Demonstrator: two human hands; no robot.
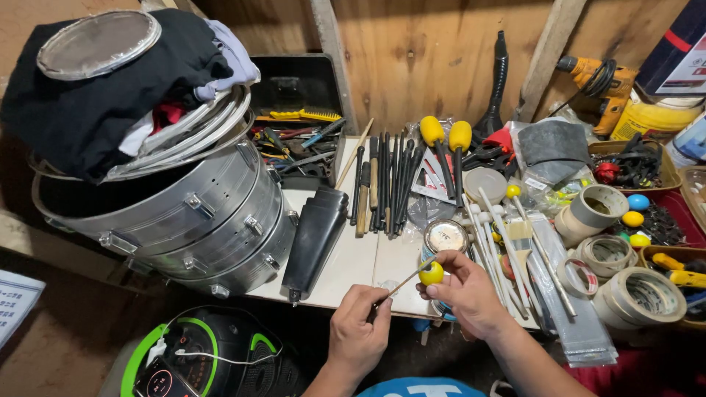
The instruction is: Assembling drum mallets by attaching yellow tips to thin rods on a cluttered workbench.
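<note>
Low in the middle of the frame, the person's two hands meet over the near edge of the table [353,268]. The right hand [465,292] pinches a small yellow ball [432,273] between thumb and fingers; the left hand [358,328] is closed on the lower end of a thin pale stick [408,279] that runs up to the ball. The stick's tip sits at or in the ball; how deep, I cannot tell.

From the look of it, this mallet is mid-assembly: the head is on or going on the stick, not yet laid down. Two finished yellow-headed mallets [446,136] lie toward the upper middle, beside a row of dark drumsticks [386,180]. Loose coloured balls [635,218] sit at the right among rolls of tape [638,296], and white sticks [500,235] lie just right of the hands, so more heads seem left to fit. A stack of metal drum shells [213,213] fills the left.
</note>
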